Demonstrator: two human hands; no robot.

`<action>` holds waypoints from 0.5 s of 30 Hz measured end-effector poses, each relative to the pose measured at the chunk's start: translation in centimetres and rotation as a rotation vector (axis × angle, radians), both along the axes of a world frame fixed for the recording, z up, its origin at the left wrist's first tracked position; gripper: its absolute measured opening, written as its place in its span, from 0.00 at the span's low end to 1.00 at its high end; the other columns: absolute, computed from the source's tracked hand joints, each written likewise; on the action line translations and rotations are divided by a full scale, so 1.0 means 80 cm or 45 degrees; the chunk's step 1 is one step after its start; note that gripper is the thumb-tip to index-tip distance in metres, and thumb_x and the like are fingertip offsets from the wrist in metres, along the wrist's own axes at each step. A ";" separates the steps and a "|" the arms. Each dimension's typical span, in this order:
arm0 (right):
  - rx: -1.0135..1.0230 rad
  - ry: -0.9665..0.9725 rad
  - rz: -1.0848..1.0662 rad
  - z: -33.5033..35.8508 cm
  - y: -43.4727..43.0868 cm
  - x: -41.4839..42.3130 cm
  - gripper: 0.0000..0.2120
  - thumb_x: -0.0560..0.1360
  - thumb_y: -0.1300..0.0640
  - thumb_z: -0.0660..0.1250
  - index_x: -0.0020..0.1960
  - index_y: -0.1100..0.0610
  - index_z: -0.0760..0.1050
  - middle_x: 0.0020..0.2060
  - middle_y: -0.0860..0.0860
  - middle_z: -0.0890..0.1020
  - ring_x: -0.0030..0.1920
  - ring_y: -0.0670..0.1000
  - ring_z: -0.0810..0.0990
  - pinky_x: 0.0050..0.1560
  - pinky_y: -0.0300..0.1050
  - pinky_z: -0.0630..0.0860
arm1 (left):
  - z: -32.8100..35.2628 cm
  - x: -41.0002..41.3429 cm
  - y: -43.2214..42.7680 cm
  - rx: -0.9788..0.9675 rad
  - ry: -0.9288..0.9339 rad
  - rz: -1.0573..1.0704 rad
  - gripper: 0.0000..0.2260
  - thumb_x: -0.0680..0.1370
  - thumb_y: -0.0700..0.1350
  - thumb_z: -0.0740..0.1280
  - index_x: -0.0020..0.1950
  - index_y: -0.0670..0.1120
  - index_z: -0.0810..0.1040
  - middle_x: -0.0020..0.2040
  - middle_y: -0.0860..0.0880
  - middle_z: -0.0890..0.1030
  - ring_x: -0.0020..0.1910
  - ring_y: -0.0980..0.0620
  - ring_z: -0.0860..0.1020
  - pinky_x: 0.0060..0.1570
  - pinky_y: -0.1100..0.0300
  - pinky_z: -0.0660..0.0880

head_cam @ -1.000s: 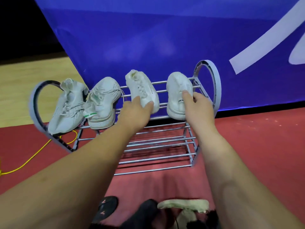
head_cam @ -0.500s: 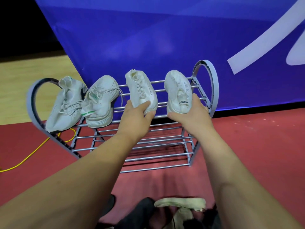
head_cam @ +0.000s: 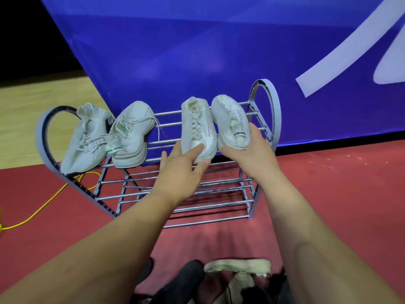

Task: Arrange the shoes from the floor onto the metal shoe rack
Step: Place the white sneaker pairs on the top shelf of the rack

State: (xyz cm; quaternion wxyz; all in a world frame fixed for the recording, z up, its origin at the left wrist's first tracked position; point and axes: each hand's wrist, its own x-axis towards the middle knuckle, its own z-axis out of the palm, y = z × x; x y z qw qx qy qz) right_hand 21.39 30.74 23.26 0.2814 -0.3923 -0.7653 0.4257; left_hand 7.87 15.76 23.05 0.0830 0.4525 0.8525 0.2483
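Metal shoe rack [head_cam: 266, 99] on red floor [head_cam: 328, 194], backed by blue banner [head_cam: 197, 51]. Four white shoes on top tier, toes toward banner.

Left hand [head_cam: 184, 167] grips heel of third shoe [head_cam: 197, 126]: thumb on top, fingers under sole. Right hand [head_cam: 247, 154] wraps heel of fourth shoe [head_cam: 230, 121]. These two shoes touch side by side.

Far-left shoe [head_cam: 85, 137] and second shoe [head_cam: 131, 132] lean together, unheld.

Yellow cable [head_cam: 43, 207] trails on floor by rack's left end. Pale shoe [head_cam: 238, 265] and dark shoe [head_cam: 182, 279] on floor between forearms.

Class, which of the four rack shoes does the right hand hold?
The rightmost shoe, heel tab reading DESIGN; the left hand grips its neighbour, two lie untouched.
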 end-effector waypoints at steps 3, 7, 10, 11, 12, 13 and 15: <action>0.017 -0.009 0.012 -0.001 0.001 0.003 0.31 0.60 0.33 0.75 0.60 0.36 0.71 0.51 0.37 0.83 0.58 0.47 0.80 0.61 0.57 0.76 | 0.003 0.004 -0.002 0.031 -0.005 0.023 0.23 0.82 0.60 0.60 0.77 0.56 0.69 0.78 0.48 0.63 0.78 0.45 0.60 0.79 0.41 0.48; 0.061 -0.020 -0.021 -0.004 0.000 0.000 0.31 0.60 0.34 0.74 0.60 0.40 0.70 0.53 0.40 0.81 0.58 0.51 0.79 0.59 0.60 0.76 | 0.005 0.010 -0.004 0.045 -0.018 0.049 0.23 0.82 0.58 0.60 0.77 0.55 0.68 0.80 0.46 0.60 0.79 0.43 0.57 0.77 0.43 0.56; 0.072 0.030 -0.016 -0.005 0.000 -0.002 0.31 0.62 0.36 0.74 0.62 0.38 0.69 0.55 0.41 0.81 0.58 0.51 0.80 0.60 0.61 0.77 | 0.001 0.010 -0.004 0.042 -0.042 0.084 0.24 0.82 0.58 0.60 0.78 0.54 0.67 0.81 0.45 0.57 0.80 0.43 0.56 0.77 0.44 0.57; 0.082 0.042 -0.020 -0.004 -0.001 -0.001 0.31 0.63 0.36 0.74 0.63 0.38 0.69 0.55 0.41 0.81 0.58 0.50 0.80 0.59 0.60 0.77 | 0.000 0.010 -0.003 0.038 -0.048 0.096 0.24 0.82 0.59 0.60 0.78 0.55 0.67 0.81 0.46 0.57 0.80 0.42 0.57 0.77 0.44 0.59; 0.093 0.049 -0.028 -0.004 -0.002 -0.001 0.30 0.64 0.36 0.74 0.63 0.38 0.70 0.55 0.41 0.81 0.57 0.49 0.80 0.59 0.60 0.77 | -0.001 0.009 -0.002 0.033 -0.053 0.109 0.25 0.82 0.59 0.59 0.78 0.55 0.67 0.81 0.46 0.58 0.78 0.42 0.60 0.76 0.44 0.61; 0.104 0.055 -0.038 -0.003 -0.003 0.000 0.29 0.64 0.35 0.74 0.62 0.38 0.70 0.55 0.41 0.81 0.57 0.49 0.80 0.59 0.60 0.78 | -0.001 0.010 0.000 0.027 -0.059 0.126 0.25 0.81 0.60 0.58 0.77 0.54 0.67 0.80 0.47 0.59 0.77 0.42 0.62 0.74 0.44 0.63; 0.123 0.043 -0.045 0.001 -0.008 0.001 0.28 0.64 0.35 0.73 0.62 0.39 0.70 0.54 0.41 0.81 0.57 0.50 0.80 0.58 0.60 0.78 | 0.001 0.011 0.005 0.010 -0.077 0.162 0.25 0.81 0.59 0.57 0.76 0.53 0.68 0.79 0.47 0.60 0.74 0.41 0.66 0.72 0.43 0.67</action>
